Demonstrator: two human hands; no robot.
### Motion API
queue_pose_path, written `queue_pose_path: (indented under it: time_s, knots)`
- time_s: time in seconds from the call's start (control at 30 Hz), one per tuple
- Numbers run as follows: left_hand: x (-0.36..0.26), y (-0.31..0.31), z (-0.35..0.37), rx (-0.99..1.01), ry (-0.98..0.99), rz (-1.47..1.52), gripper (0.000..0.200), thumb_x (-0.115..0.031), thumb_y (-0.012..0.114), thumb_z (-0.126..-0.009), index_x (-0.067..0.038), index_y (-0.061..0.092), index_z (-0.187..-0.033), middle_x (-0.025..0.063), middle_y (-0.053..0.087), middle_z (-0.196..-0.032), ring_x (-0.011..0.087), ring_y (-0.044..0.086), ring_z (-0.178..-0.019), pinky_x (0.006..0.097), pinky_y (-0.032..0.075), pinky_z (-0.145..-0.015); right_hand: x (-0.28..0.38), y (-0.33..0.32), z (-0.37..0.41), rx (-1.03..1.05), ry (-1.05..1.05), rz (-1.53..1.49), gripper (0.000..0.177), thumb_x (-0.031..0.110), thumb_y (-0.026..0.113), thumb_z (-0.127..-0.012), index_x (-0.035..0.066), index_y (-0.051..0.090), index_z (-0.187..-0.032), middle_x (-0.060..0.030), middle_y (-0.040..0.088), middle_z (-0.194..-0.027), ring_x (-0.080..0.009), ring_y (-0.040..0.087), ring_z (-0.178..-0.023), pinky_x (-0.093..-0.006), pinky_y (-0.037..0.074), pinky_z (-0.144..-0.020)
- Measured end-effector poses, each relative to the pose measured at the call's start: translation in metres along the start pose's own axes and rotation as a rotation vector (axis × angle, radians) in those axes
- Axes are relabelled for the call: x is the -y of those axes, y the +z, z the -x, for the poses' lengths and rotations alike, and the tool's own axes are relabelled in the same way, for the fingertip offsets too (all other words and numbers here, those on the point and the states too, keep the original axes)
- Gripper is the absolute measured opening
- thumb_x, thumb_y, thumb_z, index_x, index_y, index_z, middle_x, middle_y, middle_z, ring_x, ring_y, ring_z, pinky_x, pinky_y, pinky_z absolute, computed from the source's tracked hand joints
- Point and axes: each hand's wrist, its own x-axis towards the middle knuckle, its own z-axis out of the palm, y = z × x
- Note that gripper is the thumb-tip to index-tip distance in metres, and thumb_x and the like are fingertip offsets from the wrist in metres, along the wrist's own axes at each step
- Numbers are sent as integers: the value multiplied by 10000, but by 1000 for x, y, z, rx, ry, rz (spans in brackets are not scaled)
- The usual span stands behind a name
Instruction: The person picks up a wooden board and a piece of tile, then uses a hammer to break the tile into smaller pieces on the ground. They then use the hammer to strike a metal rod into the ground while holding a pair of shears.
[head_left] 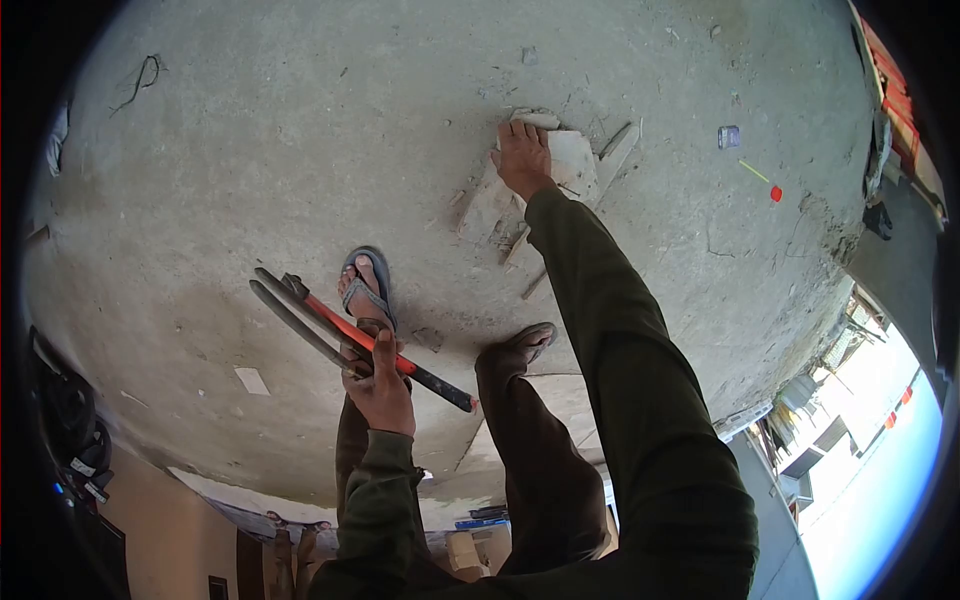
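Note:
My left hand (383,392) is wrapped round a bundle of tools, held above the floor near my sandalled foot. In the bundle are a red and black handled tool (345,325) and a dark curved bar (300,325). My right hand (524,158) reaches out to a pile of broken pale slabs (573,160) on the concrete floor. Its fingers are spread and rest at a small piece (536,118) at the far edge of the pile. Narrow splinters (618,152) lie beside the slabs.
A purple and white container (728,137) and a red item with a yellow stick (775,193) lie right of the pile. Thin wire (140,82) is at the upper left. Another person's feet (297,524) show at the bottom left.

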Motion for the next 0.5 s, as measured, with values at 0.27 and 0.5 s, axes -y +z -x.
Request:
queue_pose_path:
  time_s: [0.27,0.5]
  knots:
    - [-14,13,6,27,26,-107,251,-305,635,-844,-91,538,-933,-6,528,-765,51,451,-655,212,329,-513,-15,-12,-6,3,-140,-69,413,219,677,-684,51,551,-1040,-111,540,-1087,-271,470,-1113,-439,376,-937]
    - [-16,13,5,42,91,-108,212,-283,622,-857,-95,539,-909,-14,515,-735,45,428,-622,206,324,-529,-14,-11,-5,142,-42,-82,374,292,659,-696,75,609,-996,-114,577,-1007,-275,504,-1072,-434,386,-911]
